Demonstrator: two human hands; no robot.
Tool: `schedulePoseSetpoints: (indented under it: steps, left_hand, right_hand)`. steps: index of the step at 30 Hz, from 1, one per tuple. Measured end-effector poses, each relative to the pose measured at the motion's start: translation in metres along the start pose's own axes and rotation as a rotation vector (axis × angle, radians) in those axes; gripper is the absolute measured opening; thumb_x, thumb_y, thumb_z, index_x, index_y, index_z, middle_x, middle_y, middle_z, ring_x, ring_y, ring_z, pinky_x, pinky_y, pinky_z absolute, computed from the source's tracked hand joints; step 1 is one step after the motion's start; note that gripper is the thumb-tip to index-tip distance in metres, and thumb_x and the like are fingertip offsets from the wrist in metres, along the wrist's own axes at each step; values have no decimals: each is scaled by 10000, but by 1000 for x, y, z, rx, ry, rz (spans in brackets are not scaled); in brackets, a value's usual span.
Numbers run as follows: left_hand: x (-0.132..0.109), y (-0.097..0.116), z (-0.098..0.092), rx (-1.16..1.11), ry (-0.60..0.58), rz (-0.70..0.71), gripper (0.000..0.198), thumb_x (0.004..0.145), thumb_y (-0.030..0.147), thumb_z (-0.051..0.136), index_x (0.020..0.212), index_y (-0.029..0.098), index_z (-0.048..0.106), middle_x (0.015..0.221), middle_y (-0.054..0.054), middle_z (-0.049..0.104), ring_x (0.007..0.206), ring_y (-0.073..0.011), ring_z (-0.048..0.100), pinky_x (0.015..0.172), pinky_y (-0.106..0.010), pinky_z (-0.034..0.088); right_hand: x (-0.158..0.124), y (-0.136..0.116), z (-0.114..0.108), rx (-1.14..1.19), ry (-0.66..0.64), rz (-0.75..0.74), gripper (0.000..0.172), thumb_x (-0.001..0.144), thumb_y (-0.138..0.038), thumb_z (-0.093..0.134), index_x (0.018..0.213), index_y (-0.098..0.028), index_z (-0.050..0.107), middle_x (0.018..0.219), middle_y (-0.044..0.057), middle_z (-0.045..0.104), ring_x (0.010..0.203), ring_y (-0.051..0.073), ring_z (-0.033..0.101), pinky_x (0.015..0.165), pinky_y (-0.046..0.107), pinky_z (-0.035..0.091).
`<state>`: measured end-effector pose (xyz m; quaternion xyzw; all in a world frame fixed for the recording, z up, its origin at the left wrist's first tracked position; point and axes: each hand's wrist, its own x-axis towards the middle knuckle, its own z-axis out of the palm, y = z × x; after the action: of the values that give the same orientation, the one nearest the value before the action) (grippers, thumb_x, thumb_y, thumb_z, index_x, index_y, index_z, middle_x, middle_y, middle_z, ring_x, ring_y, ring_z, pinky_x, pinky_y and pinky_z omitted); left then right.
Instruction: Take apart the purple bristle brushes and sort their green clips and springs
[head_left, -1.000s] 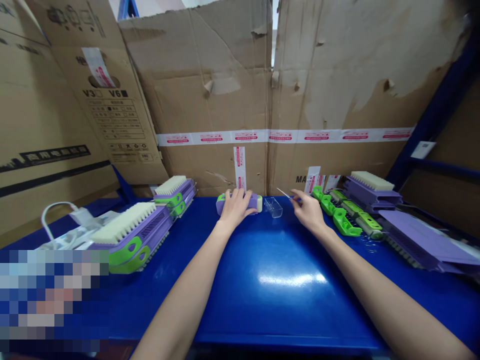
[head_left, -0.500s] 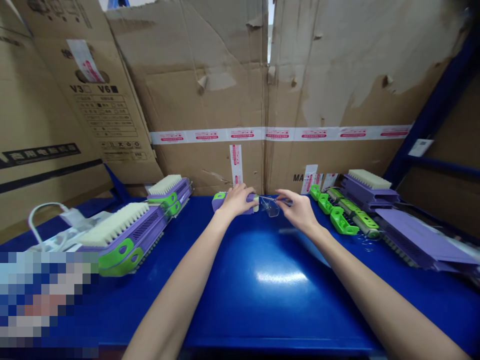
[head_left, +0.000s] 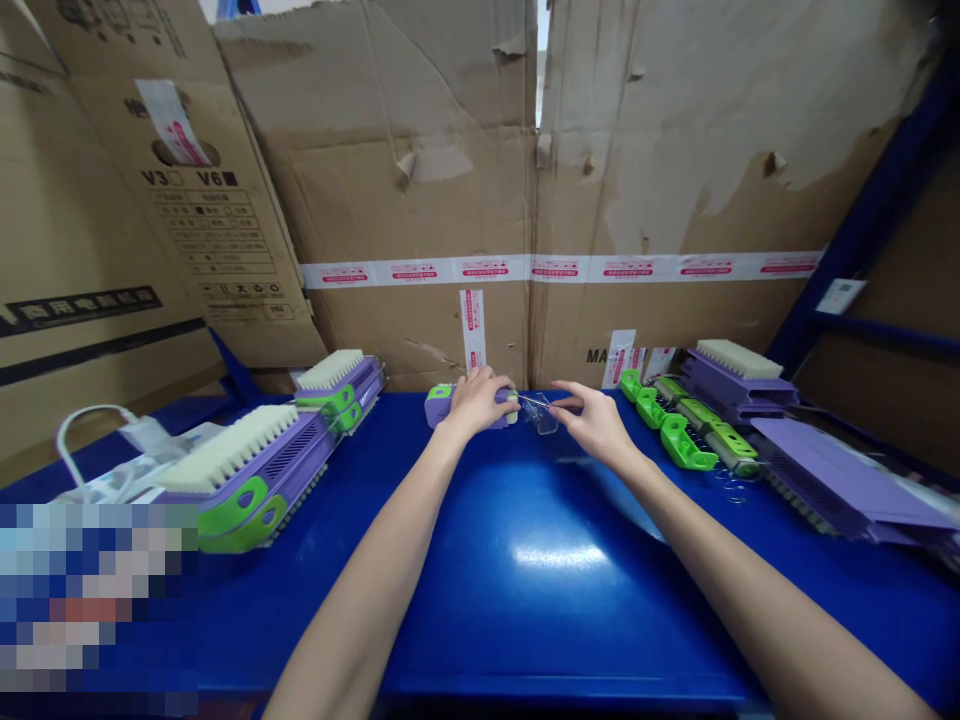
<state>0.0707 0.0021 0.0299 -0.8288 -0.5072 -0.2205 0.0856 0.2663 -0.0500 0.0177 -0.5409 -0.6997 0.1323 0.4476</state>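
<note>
My left hand (head_left: 475, 400) lies closed over a small purple and green brush part (head_left: 439, 404) at the back of the blue table (head_left: 525, 560). Pinched in my right hand (head_left: 596, 420) is a thin metal pin (head_left: 534, 401), whose tip points left toward the end of the purple part. A small clear plastic box (head_left: 544, 416) sits just below the pin, between the two hands.
Purple and green brushes with white bristles (head_left: 247, 470) lie in a row at the left, beside a white cable (head_left: 90, 440). Green parts (head_left: 686, 440) and purple housings (head_left: 825, 470) lie at the right. Cardboard sheets (head_left: 465, 200) wall off the back.
My right hand has moved left with the pin, from beside the green parts to over the clear box, close to the purple part. My left hand stays on that part.
</note>
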Motion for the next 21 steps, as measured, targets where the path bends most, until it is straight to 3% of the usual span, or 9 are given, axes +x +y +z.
schedulePoseSetpoints:
  steps: [11, 18, 21]
  left_hand:
    - [0, 3, -3, 98, -12, 14, 345, 811, 523, 594, 1061, 302, 683, 1019, -69, 580, 1063, -257, 507, 883, -380, 382]
    - [2, 7, 1, 117, 21, 51, 431, 842, 587, 506, 1046, 268, 711, 972, -74, 611, 1036, -257, 517, 887, -385, 352]
    - [3, 8, 1, 93, 29, 41, 440, 840, 596, 505, 1027, 258, 715, 969, -69, 623, 1038, -257, 515, 886, -391, 348]
  right_hand:
    - [-3, 10, 8, -31, -104, 18, 420, 819, -153, 574, 1239, -156, 580, 997, 69, 729, 968, 203, 681, 897, 309, 507]
    - [-9, 14, 18, -294, -168, -117, 500, 862, -121, 465, 1361, -155, 478, 1138, 109, 677, 1066, 229, 637, 908, 321, 491]
    - [-8, 16, 15, -334, -125, -157, 489, 872, -130, 432, 1358, -156, 483, 1128, 113, 678, 1035, 220, 648, 893, 305, 492]
